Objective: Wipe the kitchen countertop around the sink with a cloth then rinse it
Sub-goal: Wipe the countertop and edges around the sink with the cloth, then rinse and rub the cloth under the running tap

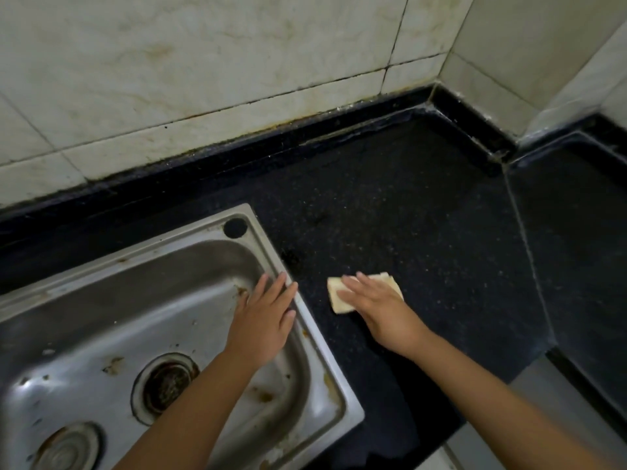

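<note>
Black countertop (390,205): 1 cloth (339,296) w/ right hand (380,310) flat on it.

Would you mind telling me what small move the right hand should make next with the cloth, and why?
Probably slide the folded cream cloth toward the steel sink's rim. The right hand presses it flat on the black speckled countertop, and a dark smudge lies beside the rim just ahead. The left hand rests on that rim, steadying.
</note>
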The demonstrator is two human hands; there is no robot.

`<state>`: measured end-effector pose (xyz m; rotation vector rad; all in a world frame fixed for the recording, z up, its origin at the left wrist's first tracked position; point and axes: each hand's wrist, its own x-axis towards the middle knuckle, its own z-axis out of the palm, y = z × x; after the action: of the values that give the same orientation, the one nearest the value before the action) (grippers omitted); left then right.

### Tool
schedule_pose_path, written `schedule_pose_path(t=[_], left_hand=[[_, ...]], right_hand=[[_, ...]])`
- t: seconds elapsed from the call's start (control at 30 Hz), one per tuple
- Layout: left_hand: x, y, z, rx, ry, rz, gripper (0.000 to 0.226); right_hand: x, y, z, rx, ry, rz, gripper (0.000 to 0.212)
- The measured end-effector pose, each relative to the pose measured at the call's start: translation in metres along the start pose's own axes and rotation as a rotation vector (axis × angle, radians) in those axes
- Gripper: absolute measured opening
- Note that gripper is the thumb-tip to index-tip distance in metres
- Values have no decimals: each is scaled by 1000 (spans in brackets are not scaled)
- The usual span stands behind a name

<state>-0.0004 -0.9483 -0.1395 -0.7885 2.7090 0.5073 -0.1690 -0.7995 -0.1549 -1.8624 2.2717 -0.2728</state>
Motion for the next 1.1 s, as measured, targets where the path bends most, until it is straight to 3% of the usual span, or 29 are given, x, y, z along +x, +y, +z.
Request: schedule_pose_path(t=[0.07,0.17,0.27,0.43,0.53,0.73,0.9,1.0,1.1], left_hand=[[-4,-2,-1,1,1,14,50],[-17,-5,-5,-37,-13,34,50],[-35,-12,-7,-70,-7,44,50],[-78,-43,-12,-59,0,35,68],[-110,-73,-14,-53,3,-7,51],[-169,-145,-5,-161,62,-181,50],[-206,-201,-10,-257,282,-362,52],[-215,-237,-24,-285,413,-467,54],[-211,-266,-44,-260,497,-456,55]], right_hand=[[-46,2,-5,45,-2,12,57],[-95,-19,-24,253,-62,99,27],[-103,-59,-46,505,37,246,30],[-78,-151,-44,683,27,246,38],[-49,-197,-27,706,7,229,37],[6,-264,-19,851,4,384,36],[52,-307,-2,1178,71,558,24],[83,-333,8,1331,25,602,38],[108,-353,17,1230,-49,538,57]])
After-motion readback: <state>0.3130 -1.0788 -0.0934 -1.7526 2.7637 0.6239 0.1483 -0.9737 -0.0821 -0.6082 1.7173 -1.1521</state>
